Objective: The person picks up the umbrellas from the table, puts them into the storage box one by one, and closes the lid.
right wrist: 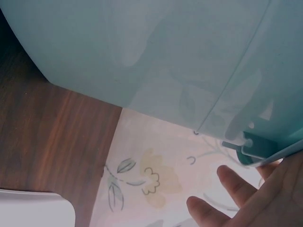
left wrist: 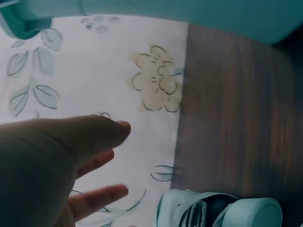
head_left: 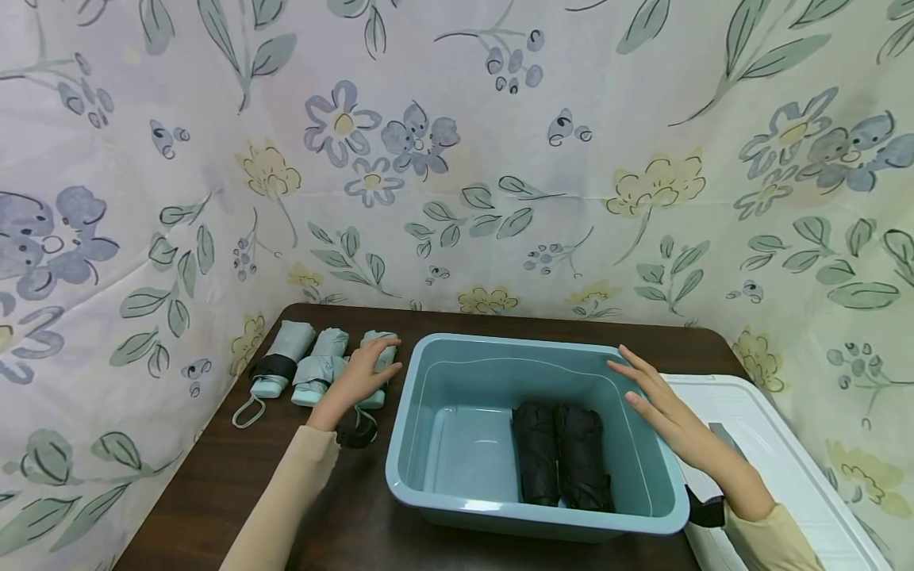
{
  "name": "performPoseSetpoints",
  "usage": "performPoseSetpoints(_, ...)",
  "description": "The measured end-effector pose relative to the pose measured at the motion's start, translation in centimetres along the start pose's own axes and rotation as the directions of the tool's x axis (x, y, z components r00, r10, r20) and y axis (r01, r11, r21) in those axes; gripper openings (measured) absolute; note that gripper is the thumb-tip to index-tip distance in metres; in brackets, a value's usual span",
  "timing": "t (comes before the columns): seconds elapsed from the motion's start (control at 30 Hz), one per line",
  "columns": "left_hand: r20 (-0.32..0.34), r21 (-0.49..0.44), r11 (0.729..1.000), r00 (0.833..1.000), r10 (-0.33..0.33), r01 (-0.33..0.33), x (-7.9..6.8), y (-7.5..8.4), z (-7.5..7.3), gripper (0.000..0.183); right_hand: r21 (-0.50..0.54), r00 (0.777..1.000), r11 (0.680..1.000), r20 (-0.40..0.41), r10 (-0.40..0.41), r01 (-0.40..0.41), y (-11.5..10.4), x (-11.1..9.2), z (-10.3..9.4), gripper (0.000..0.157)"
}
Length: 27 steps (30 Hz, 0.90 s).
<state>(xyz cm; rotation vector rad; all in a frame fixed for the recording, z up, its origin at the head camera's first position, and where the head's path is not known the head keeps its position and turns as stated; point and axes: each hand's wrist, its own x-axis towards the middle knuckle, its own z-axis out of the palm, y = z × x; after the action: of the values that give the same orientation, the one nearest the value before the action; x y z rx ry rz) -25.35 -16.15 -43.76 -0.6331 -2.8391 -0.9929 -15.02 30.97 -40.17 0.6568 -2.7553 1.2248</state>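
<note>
We see a plain light blue bin [head_left: 464, 452]; the two dark bundles [head_left: 537, 452] are black all over; the three pale bundles [head_left: 291, 341] are greyish blue-green; we find the lid [head_left: 778, 452] white, the table [head_left: 343, 515] dark brown and wood-grained, the cloth [head_left: 500, 254] whitish with blue and yellow flowers and grey-green leaves, the sleeves [head_left: 289, 492] beige.

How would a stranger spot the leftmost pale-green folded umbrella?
On the dark brown table sits a blue rectangular plastic bin. Left of it lie three pale-green folded umbrellas. The leftmost umbrella has a broad black band, unlike the middle one.
</note>
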Motion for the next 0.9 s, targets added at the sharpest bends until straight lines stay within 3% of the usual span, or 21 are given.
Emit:
performPoseSetpoints(0.23, 0.024, 0.131, 0.986, 0.994, -0.106, 0.102, 0.4, -0.5, 0.7, 0.049, -0.008, 1.000, 1.000, 0.009, -0.022, 0.022, -0.4, 0.2, -0.2, 0.049)
performPoseSetpoints(0.43, 0.057, 0.188, 0.970, 0.984, -0.170, 0.157, 1.1, -1.2, 1.3, 0.051, -0.002, 1.000, 1.000, 0.002, 0.001, -0.001, -0.2, 0.1, 0.0, 0.048)
performPoseSetpoints(0.77, 0.029, 0.278, 0.943, 0.980, -0.197, 0.182, 2.3, -2.7, 2.1, 0.051, 0.004, 1.000, 1.000, -0.001, -0.005, 0.005, -0.3, 0.1, 0.1, 0.048)
performPoseSetpoints(0.9, 0.047, 0.291, 0.934, 0.972, -0.230, 0.207, 2.6, -3.1, 2.2, 0.052, 0.006, 1.000, 1.000, -0.001, -0.004, 0.004, -0.4, 0.1, 0.0, 0.049)
